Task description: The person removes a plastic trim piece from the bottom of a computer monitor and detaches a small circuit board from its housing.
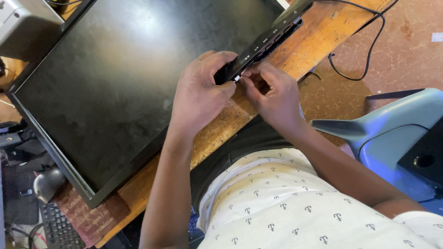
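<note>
A large black flat monitor [115, 78] lies screen-up on a wooden table [318, 37]. Its lower bezel strip with buttons [272, 34] is partly lifted away along the near edge. My left hand [200, 94] grips the edge of the monitor at the bezel. My right hand [272, 94] pinches a small white piece [236, 79] right at the bezel, fingertips almost touching the left hand.
A black cable [364, 50] trails off the table onto the reddish floor. A pale blue plastic chair [392, 133] stands at right. A grey device [25, 23] sits top left. A keyboard [57, 228], mouse [46, 184] and red book [90, 216] are at lower left.
</note>
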